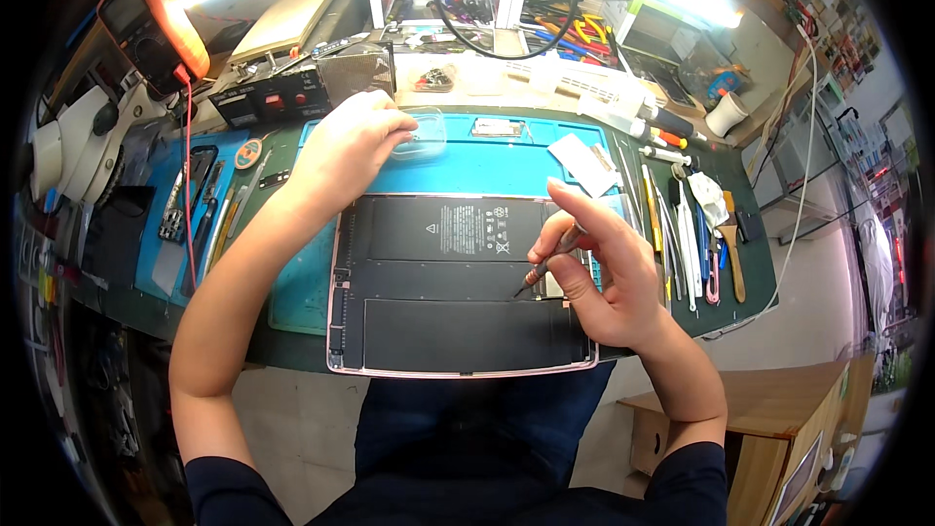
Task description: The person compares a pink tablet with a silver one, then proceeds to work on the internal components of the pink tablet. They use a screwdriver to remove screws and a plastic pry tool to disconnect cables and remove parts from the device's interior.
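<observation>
An opened tablet (438, 278) lies on the blue mat, with black battery cells showing inside its pink-edged shell. My right hand (616, 278) is closed around a small screwdriver (547, 265), its tip pointing down and left over the tablet's inner right side. Whether the tip touches cannot be made out. Beyond the tablet's far edge, my left hand (355, 141) has its fingers pinched together at the left side of a small clear plastic box (426, 136). What those fingertips hold, if anything, is too small to see.
A blue work mat (380, 175) lies under the tablet. White paper (584, 164) lies behind my right hand. Tweezers, brushes (732, 253) and pens line the right side. An orange multimeter (154, 19) stands at far left, its red cable (189, 175) hanging down. A black cable (506, 56) loops above.
</observation>
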A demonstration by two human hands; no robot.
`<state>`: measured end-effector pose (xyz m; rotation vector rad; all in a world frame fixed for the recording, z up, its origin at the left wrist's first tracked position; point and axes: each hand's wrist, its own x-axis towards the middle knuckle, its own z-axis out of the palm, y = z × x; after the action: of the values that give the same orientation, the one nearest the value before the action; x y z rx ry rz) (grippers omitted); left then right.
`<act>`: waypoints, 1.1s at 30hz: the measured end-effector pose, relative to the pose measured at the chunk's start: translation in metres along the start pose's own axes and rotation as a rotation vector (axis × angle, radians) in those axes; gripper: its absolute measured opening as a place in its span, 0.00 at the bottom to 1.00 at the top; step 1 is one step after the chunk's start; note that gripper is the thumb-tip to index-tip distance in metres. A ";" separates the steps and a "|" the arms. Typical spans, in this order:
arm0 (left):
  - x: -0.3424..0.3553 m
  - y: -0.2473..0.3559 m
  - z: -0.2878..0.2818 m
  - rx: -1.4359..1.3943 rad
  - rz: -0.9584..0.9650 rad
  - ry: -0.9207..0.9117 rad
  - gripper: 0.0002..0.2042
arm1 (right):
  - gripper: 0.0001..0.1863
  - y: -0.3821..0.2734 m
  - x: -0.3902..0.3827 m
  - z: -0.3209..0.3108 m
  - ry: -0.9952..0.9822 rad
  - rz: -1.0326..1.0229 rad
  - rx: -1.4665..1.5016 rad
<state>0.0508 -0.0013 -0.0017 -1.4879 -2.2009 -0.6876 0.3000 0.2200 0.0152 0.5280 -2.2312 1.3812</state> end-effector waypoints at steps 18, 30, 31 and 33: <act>-0.012 0.128 -0.026 -0.970 0.005 -0.474 0.13 | 0.24 -0.013 0.017 -0.009 -0.047 -0.309 -0.390; -0.009 0.133 -0.004 -0.911 -0.147 -0.364 0.11 | 0.21 -0.016 0.014 -0.005 -0.058 -0.207 -0.275; -0.008 0.132 -0.007 -0.953 -0.148 -0.388 0.14 | 0.21 -0.017 0.013 -0.006 -0.066 -0.184 -0.311; -0.013 0.127 -0.010 -0.934 -0.083 -0.417 0.13 | 0.22 -0.017 0.013 -0.006 -0.069 -0.189 -0.279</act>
<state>0.1744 0.0230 0.0210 -2.1118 -2.3595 -1.7335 0.2997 0.2167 0.0375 0.6744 -2.3111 0.9526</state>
